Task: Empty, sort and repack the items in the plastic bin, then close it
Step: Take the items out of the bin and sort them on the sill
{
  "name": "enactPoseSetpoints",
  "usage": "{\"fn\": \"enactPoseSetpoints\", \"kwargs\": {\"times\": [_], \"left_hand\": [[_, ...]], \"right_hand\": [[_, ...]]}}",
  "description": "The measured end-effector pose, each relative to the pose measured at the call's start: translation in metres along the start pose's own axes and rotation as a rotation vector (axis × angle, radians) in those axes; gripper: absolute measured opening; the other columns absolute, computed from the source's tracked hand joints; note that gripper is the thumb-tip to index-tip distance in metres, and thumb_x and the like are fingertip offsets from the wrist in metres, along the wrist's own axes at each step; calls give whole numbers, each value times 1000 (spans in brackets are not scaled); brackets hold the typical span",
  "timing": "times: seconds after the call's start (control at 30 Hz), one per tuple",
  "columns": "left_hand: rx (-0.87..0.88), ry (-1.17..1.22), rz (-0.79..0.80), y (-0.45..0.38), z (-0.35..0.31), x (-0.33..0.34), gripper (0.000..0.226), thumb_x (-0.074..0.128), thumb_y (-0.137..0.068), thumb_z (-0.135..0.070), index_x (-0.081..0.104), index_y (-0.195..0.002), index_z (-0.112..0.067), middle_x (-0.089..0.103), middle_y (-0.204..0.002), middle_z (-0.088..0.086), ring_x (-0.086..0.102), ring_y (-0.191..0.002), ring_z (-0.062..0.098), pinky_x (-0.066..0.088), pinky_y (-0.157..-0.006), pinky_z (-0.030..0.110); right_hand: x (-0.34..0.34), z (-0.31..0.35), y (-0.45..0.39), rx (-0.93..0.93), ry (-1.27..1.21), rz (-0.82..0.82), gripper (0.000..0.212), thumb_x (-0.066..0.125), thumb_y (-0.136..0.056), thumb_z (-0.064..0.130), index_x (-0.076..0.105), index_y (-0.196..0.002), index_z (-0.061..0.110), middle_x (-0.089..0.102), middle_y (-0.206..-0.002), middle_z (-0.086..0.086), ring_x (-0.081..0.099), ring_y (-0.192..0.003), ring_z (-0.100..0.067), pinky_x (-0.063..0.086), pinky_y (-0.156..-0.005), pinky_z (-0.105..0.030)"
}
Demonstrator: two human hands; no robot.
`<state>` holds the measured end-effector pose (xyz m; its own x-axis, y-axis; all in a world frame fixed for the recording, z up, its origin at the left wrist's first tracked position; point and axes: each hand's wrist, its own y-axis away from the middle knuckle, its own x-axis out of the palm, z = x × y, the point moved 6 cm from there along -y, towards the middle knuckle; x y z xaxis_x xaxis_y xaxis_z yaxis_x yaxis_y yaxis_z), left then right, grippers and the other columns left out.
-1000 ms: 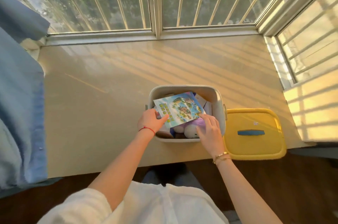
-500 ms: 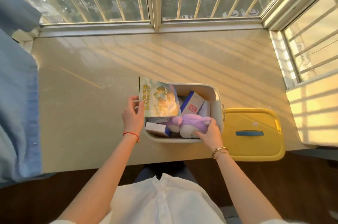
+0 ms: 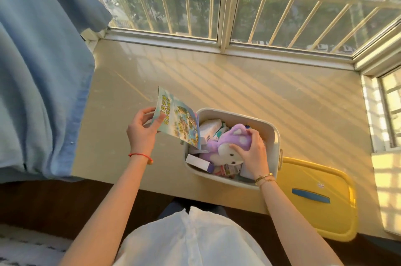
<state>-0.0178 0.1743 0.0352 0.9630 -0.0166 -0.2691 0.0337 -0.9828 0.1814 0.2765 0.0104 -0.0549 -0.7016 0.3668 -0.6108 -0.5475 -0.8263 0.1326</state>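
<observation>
- step in hand: emptying, by my judgement. the plastic bin (image 3: 274,135) sits open on the ledge (image 3: 249,87), most contents inside; its yellow lid (image 3: 314,198) lies flat just beside it on my right.
- my left hand (image 3: 142,132) pinches the booklet (image 3: 178,124) by its left edge, thumb on the printed face, fingers behind. the booklet is held tilted, its lower corner hanging over the bin's left rim, the rest out over bare ledge.
- my right hand (image 3: 249,153) is inside the bin, fingers curled round the purple plush toy (image 3: 230,146), which lies on top of the other items.
- beneath and around the toy: several small boxes (image 3: 198,161), white and coloured; labels too small to read.
- next move, as i judge it: set the booklet down on the ledge to the left, clear of the rim, and lift the toy straight up so it does not drag boxes with it.
- risk: the boxes are loosely stacked and may shift as the toy comes away.
</observation>
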Motion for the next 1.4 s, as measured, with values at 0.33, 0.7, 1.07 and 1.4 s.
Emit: {"fn": "enactPoseSetpoints", "kwargs": {"times": [0.33, 0.7, 1.07, 1.4], "left_hand": [[-97, 133, -84, 6, 12, -23, 24, 71, -84, -24, 65, -107, -21, 69, -96, -5, 68, -84, 5, 55, -63, 17], [-179, 307, -141, -17, 22, -73, 21, 73, -81, -20, 64, -99, -15, 71, -99, 4, 70, -90, 14, 56, -78, 30], [-173, 142, -43, -120, 43, -166, 22, 71, -83, -29, 67, -101, -16, 70, -92, -3, 66, -83, 8, 51, -67, 19], [-167, -26, 200, -258, 51, -229, 22, 70, -83, -33, 64, -97, -17, 69, -87, -4, 65, -79, 10, 51, -68, 23]], "right_hand": [[32, 42, -33, -467, 327, 325, 75, 70, -69, 22, 42, -139, 17, 38, -143, -8, 33, -135, -29, 24, -114, -50], [43, 10, -34, 297, -85, -21, 106, 87, -65, 32, 23, -145, 4, 28, -144, -15, 36, -128, -23, 30, -109, -31], [56, 56, -28, 385, 51, -239, 110, 80, -44, 58, 39, -132, 7, 35, -130, -15, 39, -119, -32, 40, -102, -43], [150, 252, -53, 92, 70, -468, 85, 85, -58, 38, 41, -126, 13, 38, -123, -6, 41, -116, -25, 40, -100, -39]]}}
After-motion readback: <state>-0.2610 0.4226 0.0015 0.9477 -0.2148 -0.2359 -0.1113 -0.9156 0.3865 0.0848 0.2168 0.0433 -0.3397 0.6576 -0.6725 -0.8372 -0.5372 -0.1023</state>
